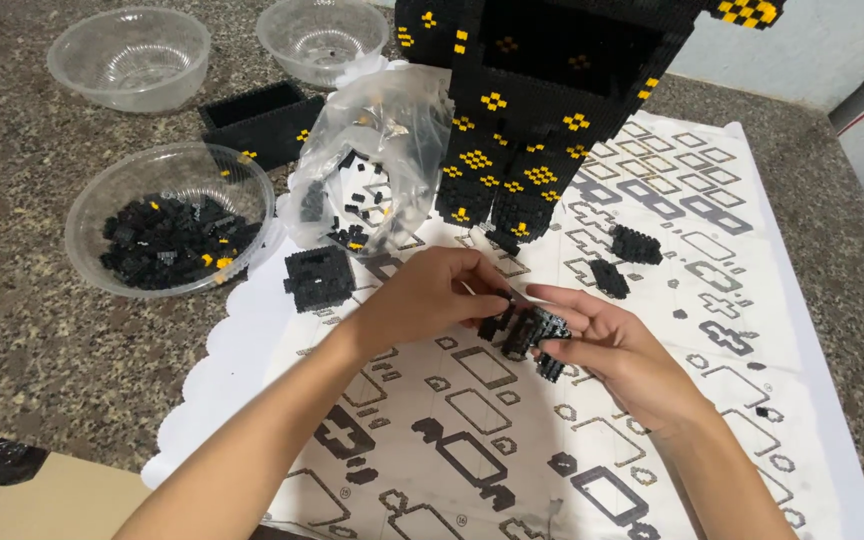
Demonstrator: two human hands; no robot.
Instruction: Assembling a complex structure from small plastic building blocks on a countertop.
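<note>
Speckled granite counter (pixel 22 330): both hands, left (pixel 432 295) and right (pixel 607 345), pinch a small black brick cluster (pixel 530 335) that could crumble if squeezed unevenly

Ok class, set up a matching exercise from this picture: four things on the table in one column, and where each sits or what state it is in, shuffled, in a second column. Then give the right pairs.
Things
1. small black brick assembly
2. clear plastic bag
3. bowl nearest the left arm
4. tall black and yellow brick model

Places or states
A. standing at the far end of the printed sheet
B. filled with loose black and yellow pieces
C. held between the left hand and right hand
D. crumpled and open, with a few black pieces inside

Pairs: 1-C, 2-D, 3-B, 4-A
</note>
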